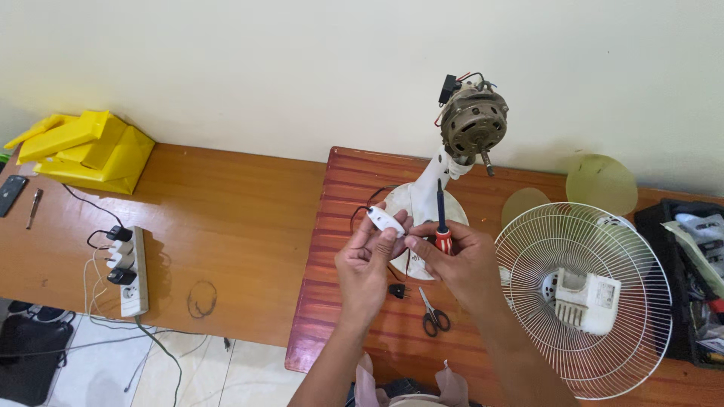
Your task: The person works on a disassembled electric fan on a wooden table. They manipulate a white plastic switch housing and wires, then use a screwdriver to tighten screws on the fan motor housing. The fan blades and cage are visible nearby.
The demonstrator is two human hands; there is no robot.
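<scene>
Switch housing (385, 221), small and white, sits pinched in the fingertips of the left hand (367, 264), lifted above the reddish table (332, 301) just in front of the fan base (416, 205). Left wrist is bent up, fingers curled narrow around the housing, a dark cord trailing off it. Right hand (456, 256) comes in from the other side, thumb and fingers meeting the housing's end while the same hand grips a screwdriver (442, 218), red handle in the palm, dark shaft pointing straight up. Behind stands the bare fan motor (473, 124) on its white neck. Below the hands lie a black plug (397, 290) and scissors (434, 315). Wire fan guard (584, 298) rests to the right.
</scene>
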